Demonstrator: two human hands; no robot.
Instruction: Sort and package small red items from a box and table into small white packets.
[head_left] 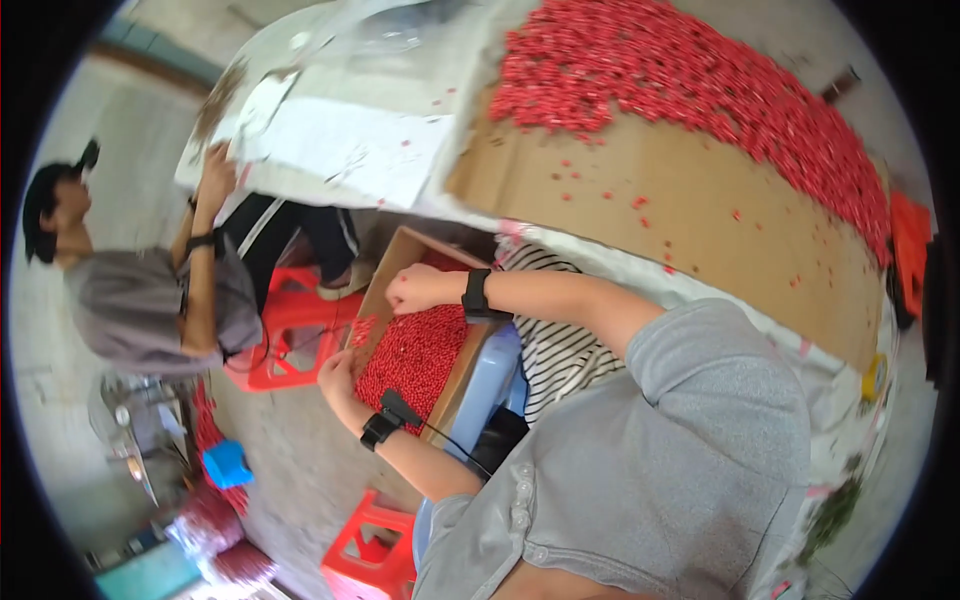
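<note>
progress: the handwork is looking under way rather than finished, judging by both hands hovering over a brown open cardboard box [388, 272] with a deep heap of small glossy red beads [410, 360].
left hand: the person's bare left hand [340, 372] is reaching in at the box's side, its fingers bending beside a little cluster of red pieces [362, 328]; whether they are gripping it, i cannot tell.
right hand: the person's bare right hand [424, 290] is hanging over the heap, its fingers curling inward; whether anything is sitting between them, i cannot tell.
done: no completed piece is showing clearly enough to count; a broad layer of loose red pieces [690, 90] is covering the far part of a flat brown cardboard sheet [700, 260], but whether these are finished is not showing.
left: the heap is filling much of the box, so plenty is seemingly remaining there.
counter: a white-covered counter [640, 262] is carrying the cardboard sheet and some flat white paper sheets [350, 150].
co-worker: a person in a grey top [150, 310] is sitting by the counter's other end, resting a hand [217, 178] at its edge.
labels: no brand, label or writing is showing legibly; the white paper sheets are looking blank at this sharpness.
</note>
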